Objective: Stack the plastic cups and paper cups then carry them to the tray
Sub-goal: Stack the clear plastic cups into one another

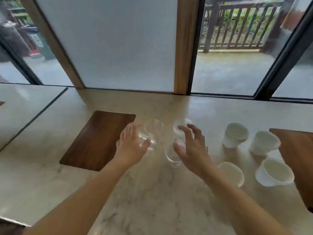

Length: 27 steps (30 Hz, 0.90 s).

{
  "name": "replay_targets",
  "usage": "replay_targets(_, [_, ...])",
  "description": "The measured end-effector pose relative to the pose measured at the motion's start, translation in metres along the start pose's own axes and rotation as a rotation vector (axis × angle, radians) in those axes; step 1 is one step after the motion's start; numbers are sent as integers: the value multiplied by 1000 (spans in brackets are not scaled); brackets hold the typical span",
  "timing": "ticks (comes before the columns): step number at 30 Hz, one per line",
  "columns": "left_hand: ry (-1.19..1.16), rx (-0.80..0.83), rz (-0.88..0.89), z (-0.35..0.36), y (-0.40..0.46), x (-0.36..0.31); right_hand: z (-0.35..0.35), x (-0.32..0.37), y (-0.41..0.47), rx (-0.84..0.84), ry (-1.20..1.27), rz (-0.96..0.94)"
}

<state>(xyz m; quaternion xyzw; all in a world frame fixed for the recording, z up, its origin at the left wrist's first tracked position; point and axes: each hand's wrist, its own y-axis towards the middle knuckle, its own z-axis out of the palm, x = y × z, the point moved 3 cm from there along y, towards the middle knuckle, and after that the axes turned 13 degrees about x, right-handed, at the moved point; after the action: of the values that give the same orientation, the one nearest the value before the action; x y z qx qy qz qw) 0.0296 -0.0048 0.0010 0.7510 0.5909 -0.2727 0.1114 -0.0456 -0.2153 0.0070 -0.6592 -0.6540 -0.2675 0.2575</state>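
Here the left hand (131,146) is curled round the side of a clear plastic cup (152,133), its fingers (145,142) pressed on the wall, so that grip looks clamped on the cup, though blur keeps me from being sure how firmly. The cup stands upright on the pale desk (152,200), just right of the dark wooden tray (98,139), which lies bare and handy for the final carry.

The right hand (191,148) hovers with fingers spread apart over two more clear cups: a far one (182,128) and a near one (172,155). It holds nothing that I can make out; the open spread suggests it is about to close on one of them, probably to nest it into the cup held on the left (steadying the receiving cup makes that easier).

The paper cups sit well apart to the right, open ends up: a stacked few (236,134), one beside it (265,143), one nearer (275,172), and one partly behind the right forearm (232,172). Another wooden board (296,150) lies beyond them at the frame's edge.

My reading is that stacking has barely begun on the plastic side.
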Motion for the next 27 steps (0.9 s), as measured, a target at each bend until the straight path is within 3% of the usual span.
replay_targets(5, [-72,61,-224,31,9,31,43,-42,8,136,45,146])
replay_targets(11, [-146,77,-286,43,33,58,73,-57,14,133,32,168])
replay_targets(22, [-367,-6,-109,52,48,99,103,-53,1,73,-29,253])
replay_targets(27, [-54,-94,214,59,15,95,90,-37,-8,-32,169,298])
